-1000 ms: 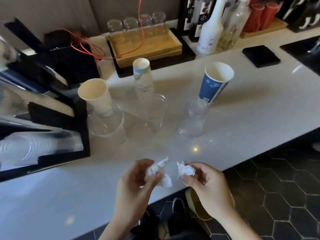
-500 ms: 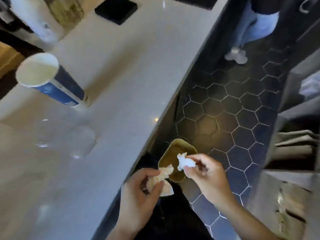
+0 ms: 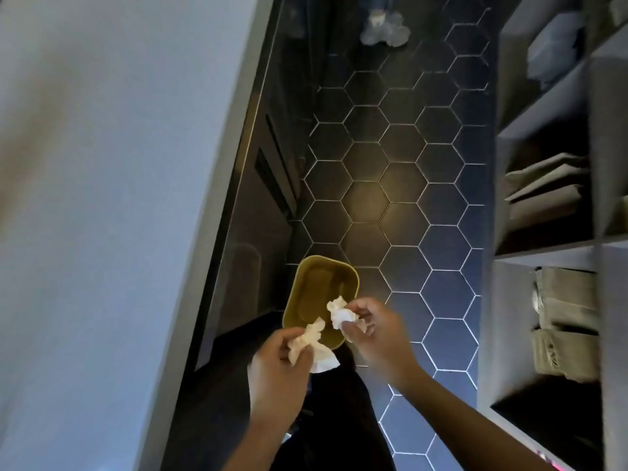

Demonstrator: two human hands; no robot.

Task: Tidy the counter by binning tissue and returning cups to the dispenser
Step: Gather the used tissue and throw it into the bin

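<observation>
The bench fills the view left of the bin, and its visible stretch shows no cups and no dispenser, so whether any cup has gone back cannot be told from here. The bin, a mustard-coloured tub, stands on the dark tiled floor just beside the bench's base, its inside apparently bare.

Over the bin's near edge the left hand pinches a crumpled tissue between thumb and fingers. Just right of it, over the bin's near right corner, the right hand pinches a second wad the same way.

By my reading the binning step is at its last moment: both wads sit above the opening but neither is dropped yet. The cups would remain after that.

Right of the bin, well apart, shelves hold folded cloths. Far beyond the bin a pale shoe shows. Nothing blocks the drop.
</observation>
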